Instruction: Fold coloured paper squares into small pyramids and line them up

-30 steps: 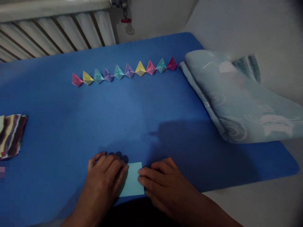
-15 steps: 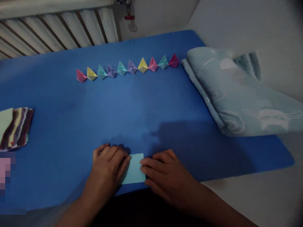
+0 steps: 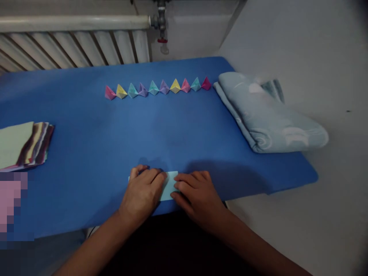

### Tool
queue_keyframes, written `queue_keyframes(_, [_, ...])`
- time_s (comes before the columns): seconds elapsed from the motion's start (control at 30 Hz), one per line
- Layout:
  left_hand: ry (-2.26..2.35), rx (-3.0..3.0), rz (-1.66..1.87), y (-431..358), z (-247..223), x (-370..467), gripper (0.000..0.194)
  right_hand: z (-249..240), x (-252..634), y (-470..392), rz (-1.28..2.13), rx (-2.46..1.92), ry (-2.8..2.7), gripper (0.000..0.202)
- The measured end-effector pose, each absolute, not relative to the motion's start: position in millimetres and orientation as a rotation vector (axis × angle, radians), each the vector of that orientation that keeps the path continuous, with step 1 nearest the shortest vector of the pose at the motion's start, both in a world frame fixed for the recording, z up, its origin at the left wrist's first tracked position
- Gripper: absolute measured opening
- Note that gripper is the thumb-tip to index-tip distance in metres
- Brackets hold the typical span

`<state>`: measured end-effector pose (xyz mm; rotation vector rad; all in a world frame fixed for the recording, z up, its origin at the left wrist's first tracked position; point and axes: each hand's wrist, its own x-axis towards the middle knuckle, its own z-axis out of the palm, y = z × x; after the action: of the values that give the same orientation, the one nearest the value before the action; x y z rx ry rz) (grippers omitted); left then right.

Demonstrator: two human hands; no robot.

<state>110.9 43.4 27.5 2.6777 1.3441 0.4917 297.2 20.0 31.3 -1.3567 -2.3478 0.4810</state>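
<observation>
A light turquoise piece of paper (image 3: 169, 186) lies flat near the front edge of the blue table. Over its left part rests my left hand (image 3: 143, 193), fingers bent and close together, pressing it down. My right hand (image 3: 198, 195) is at the paper's right end, its fingertips on the edge and its fingers slightly apart. Farther back, several small folded paper shapes (image 3: 153, 88) in pink, yellow, turquoise and purple stand in a row.
A stack of coloured papers (image 3: 17, 143) lies at the left of the blue table (image 3: 94, 153). A folded grey-green blanket (image 3: 267, 115) covers the right side. Behind the table are a white radiator (image 3: 80, 48) and a valve (image 3: 161, 23).
The view has shifted, so the table's contents appear at different places. My right hand has moved farther onto the paper's right end. My left hand still presses on the paper.
</observation>
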Motion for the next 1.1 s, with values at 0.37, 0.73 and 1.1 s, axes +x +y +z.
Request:
queue_keyframes(0.37, [1.384,2.684,0.580,20.5,21.6,102.4,0.024,25.2,285.4,9.4,0.337,-1.441,-2.317,0.018])
queue_keyframes(0.73, [1.393,2.709,0.574,17.9,19.9,102.7,0.025,25.6,282.7,6.8,0.426,-1.532,-2.235,0.014])
queue_keyframes(1.1, [1.384,2.680,0.578,17.7,20.3,102.8,0.025,34.8,299.4,5.7,0.624,-1.603,-2.198,0.033])
